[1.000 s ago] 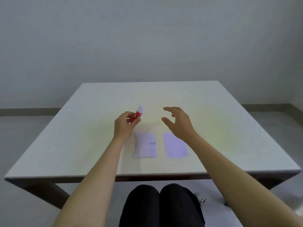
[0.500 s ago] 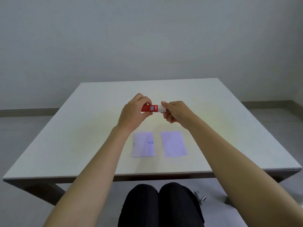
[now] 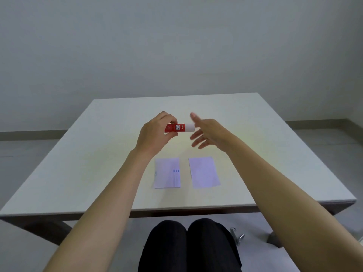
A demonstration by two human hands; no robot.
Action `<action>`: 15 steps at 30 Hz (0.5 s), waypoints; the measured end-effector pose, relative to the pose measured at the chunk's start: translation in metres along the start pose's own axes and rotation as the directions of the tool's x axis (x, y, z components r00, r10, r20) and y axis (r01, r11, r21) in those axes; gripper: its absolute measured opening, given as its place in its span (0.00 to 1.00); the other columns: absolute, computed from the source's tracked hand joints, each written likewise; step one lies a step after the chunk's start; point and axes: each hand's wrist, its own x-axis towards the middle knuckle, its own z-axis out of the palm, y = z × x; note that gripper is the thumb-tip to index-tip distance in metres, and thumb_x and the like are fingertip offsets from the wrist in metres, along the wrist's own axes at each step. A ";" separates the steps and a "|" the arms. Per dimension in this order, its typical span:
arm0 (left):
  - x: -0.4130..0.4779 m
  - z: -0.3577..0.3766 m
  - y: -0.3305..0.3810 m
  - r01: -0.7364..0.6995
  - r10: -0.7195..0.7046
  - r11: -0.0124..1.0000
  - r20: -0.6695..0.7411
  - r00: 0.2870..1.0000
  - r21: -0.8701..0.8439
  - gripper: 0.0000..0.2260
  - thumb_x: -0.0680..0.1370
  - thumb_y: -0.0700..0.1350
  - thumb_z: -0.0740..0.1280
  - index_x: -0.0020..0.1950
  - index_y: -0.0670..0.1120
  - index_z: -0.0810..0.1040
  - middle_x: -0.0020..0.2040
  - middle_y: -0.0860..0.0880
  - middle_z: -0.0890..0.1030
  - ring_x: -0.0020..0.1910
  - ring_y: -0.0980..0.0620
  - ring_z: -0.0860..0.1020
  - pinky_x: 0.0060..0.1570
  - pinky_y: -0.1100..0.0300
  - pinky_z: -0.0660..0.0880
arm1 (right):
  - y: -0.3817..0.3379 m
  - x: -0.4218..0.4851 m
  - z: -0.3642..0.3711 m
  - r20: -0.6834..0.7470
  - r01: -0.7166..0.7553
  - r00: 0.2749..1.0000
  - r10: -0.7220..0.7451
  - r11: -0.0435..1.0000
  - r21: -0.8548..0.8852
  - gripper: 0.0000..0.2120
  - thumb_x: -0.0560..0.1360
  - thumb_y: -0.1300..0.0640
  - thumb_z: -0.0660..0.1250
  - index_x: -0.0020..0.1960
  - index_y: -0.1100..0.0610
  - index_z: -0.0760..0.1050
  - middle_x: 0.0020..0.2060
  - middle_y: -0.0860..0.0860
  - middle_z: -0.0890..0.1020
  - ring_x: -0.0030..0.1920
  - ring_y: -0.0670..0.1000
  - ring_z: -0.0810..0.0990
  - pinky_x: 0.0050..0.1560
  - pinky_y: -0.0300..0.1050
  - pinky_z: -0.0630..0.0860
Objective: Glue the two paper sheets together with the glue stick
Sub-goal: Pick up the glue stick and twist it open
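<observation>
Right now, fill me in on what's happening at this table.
A seated person holds a red glue stick sideways in the air in the left hand, gripping its red end. Its white cap is on and points toward the right hand, which is open with fingers spread beside the cap, not gripping it. Two small paper sheets lie flat side by side on the white table, apart from each other, with no gluing visible yet.

One head-worn view, wide-angle, looking forward and down from the near edge of the desk (image 3: 275,146); it takes in the whole top to the far edge, wall beyond, knees (image 3: 188,244) below.
</observation>
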 end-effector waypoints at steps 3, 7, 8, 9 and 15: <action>0.001 0.002 0.003 -0.007 0.007 1.000 0.002 1.000 0.006 0.09 0.70 0.44 0.73 0.49 0.48 0.77 0.46 0.53 0.80 0.39 0.51 0.74 0.38 0.60 0.68 | 0.006 0.003 -0.001 -0.029 -0.011 1.000 0.011 1.000 0.016 0.23 0.80 0.45 0.56 0.45 0.64 0.77 0.32 0.57 0.79 0.26 0.51 0.78 0.28 0.39 0.75; 0.001 0.003 0.000 0.009 -0.009 0.999 0.010 1.000 0.040 0.09 0.71 0.45 0.72 0.49 0.48 0.77 0.46 0.53 0.81 0.39 0.51 0.74 0.39 0.60 0.68 | 0.014 0.008 -0.011 0.059 0.114 0.991 -0.124 0.982 0.149 0.09 0.76 0.60 0.66 0.55 0.63 0.75 0.42 0.56 0.80 0.37 0.52 0.81 0.39 0.41 0.78; 0.001 0.004 -0.001 0.012 -0.013 0.999 0.013 1.000 0.045 0.09 0.71 0.45 0.72 0.50 0.48 0.77 0.46 0.53 0.81 0.39 0.52 0.73 0.38 0.60 0.68 | 0.015 0.009 -0.011 0.062 0.109 0.991 -0.118 0.985 0.134 0.12 0.76 0.58 0.67 0.57 0.63 0.74 0.43 0.56 0.80 0.38 0.53 0.81 0.39 0.42 0.79; 0.001 0.006 -0.001 0.014 -0.015 0.999 0.013 1.000 0.049 0.09 0.71 0.45 0.72 0.50 0.49 0.77 0.46 0.53 0.81 0.38 0.52 0.73 0.38 0.60 0.67 | 0.015 0.009 -0.010 0.057 0.082 0.995 -0.088 0.991 0.107 0.15 0.76 0.54 0.67 0.57 0.63 0.74 0.43 0.57 0.81 0.37 0.54 0.81 0.38 0.43 0.79; 0.003 0.014 0.000 0.039 -0.040 0.998 0.018 0.999 0.056 0.11 0.71 0.48 0.72 0.52 0.51 0.77 0.47 0.54 0.81 0.39 0.52 0.75 0.37 0.61 0.65 | 0.016 0.015 -0.003 -0.068 0.181 0.982 -0.174 0.977 0.110 0.07 0.77 0.61 0.66 0.51 0.64 0.75 0.37 0.58 0.79 0.32 0.54 0.80 0.37 0.42 0.81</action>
